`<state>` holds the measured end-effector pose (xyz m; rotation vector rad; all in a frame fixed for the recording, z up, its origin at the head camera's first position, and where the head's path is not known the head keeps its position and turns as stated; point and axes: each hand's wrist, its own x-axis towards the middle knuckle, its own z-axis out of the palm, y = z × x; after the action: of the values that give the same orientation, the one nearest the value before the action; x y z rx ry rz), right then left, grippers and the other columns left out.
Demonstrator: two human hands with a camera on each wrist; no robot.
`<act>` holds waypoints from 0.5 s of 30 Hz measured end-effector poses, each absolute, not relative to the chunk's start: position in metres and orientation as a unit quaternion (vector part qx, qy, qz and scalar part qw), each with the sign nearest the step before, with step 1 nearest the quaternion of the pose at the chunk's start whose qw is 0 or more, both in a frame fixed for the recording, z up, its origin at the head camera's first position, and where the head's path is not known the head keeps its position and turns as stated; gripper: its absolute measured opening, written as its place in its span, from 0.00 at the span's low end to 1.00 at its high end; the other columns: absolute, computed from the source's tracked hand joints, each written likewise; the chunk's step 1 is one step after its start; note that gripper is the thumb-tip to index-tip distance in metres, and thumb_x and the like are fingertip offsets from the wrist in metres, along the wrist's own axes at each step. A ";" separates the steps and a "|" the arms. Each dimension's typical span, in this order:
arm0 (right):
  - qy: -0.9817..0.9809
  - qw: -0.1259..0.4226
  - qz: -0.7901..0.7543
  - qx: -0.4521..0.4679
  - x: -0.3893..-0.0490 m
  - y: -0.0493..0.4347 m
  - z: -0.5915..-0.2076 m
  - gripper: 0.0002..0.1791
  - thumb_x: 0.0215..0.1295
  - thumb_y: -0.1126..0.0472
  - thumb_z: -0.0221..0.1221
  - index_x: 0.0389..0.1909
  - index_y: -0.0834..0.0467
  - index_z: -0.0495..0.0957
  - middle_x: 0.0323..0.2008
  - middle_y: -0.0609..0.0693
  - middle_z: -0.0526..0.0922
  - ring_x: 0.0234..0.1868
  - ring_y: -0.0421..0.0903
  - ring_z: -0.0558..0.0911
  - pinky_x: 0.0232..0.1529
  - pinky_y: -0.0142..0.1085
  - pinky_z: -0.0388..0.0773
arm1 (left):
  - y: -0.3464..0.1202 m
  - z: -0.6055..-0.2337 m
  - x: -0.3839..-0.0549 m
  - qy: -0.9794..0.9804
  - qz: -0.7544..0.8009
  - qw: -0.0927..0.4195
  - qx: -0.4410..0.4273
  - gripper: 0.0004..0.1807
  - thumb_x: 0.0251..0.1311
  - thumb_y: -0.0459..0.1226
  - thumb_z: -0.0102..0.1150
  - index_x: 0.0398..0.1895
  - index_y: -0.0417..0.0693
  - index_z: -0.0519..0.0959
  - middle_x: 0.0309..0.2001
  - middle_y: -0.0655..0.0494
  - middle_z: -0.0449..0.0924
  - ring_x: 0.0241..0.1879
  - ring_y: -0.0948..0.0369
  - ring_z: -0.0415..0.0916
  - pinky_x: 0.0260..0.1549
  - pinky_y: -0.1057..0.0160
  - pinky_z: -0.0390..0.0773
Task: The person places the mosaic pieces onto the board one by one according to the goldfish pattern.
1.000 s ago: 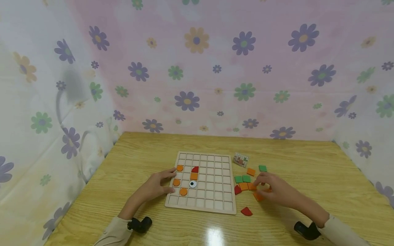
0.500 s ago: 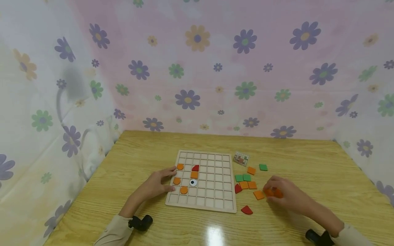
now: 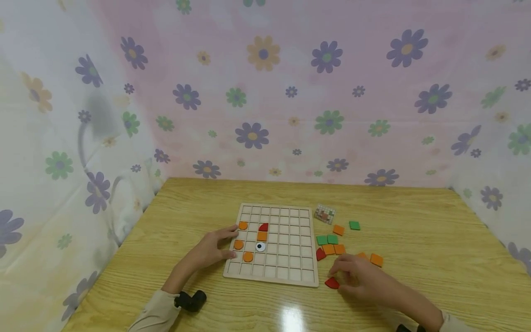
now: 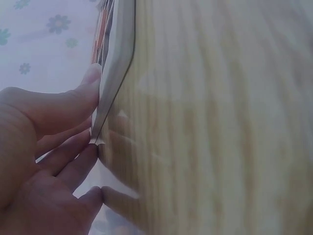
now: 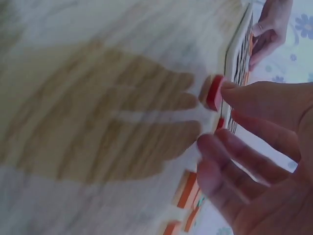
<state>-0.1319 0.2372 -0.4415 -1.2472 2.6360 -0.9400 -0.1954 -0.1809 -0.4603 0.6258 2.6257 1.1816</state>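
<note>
My left hand (image 3: 207, 250) grips the left edge of a wooden grid board (image 3: 290, 278). In the left wrist view its thumb (image 4: 78, 103) lies over the frame, with the other fingers at the edge. A red quarter-circle tile (image 3: 332, 283) lies on the table right of the board's near corner. My right hand (image 3: 365, 282) is over it, with index finger and thumb on either side. In the right wrist view the thumb tip is right at the red tile (image 5: 215, 93), and the other fingers are spread loosely.
Orange discs (image 3: 247, 257), a red quarter-circle, an orange square (image 3: 262, 236) and an eye disc (image 3: 260, 246) sit in the grid. Orange tiles (image 3: 376, 260), green tiles (image 3: 333, 239) and another red quarter-circle (image 3: 321, 254) lie right of it, near a small pattern card (image 3: 325, 214).
My right hand has moved from the orange tiles at the right toward the near side, to the red quarter-circle tile. It has let go of the orange tiles. My left hand stays on the board.
</note>
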 end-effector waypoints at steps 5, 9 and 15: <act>0.842 0.050 -0.310 -0.439 -0.131 0.231 -0.444 0.16 0.53 0.69 0.67 0.40 0.50 0.82 0.42 0.43 0.78 0.38 0.37 0.75 0.35 0.31 0.76 | -0.180 -0.460 -0.195 0.886 0.399 0.100 0.213 0.33 0.54 0.36 0.68 0.64 0.40 0.70 0.69 0.50 0.60 0.70 0.48 0.52 0.64 0.46 0.56; 0.822 0.042 -0.331 -0.462 -0.133 0.228 -0.446 0.17 0.50 0.76 0.65 0.38 0.54 0.82 0.38 0.44 0.78 0.31 0.33 0.72 0.27 0.26 0.74 | -0.180 -0.459 -0.194 0.886 0.400 0.102 0.210 0.33 0.54 0.36 0.68 0.64 0.40 0.70 0.69 0.50 0.60 0.69 0.48 0.52 0.64 0.45 0.56; 0.824 0.047 -0.337 -0.453 -0.134 0.225 -0.446 0.15 0.50 0.76 0.65 0.35 0.55 0.81 0.35 0.44 0.77 0.26 0.30 0.70 0.22 0.24 0.72 | -0.180 -0.457 -0.193 0.886 0.402 0.103 0.209 0.33 0.54 0.36 0.68 0.64 0.39 0.70 0.69 0.50 0.60 0.70 0.48 0.51 0.64 0.45 0.56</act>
<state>-0.1339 0.2251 -0.4456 -1.3826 2.5141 -1.0291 -0.1935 -0.1796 -0.4571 0.6175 2.6131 1.1847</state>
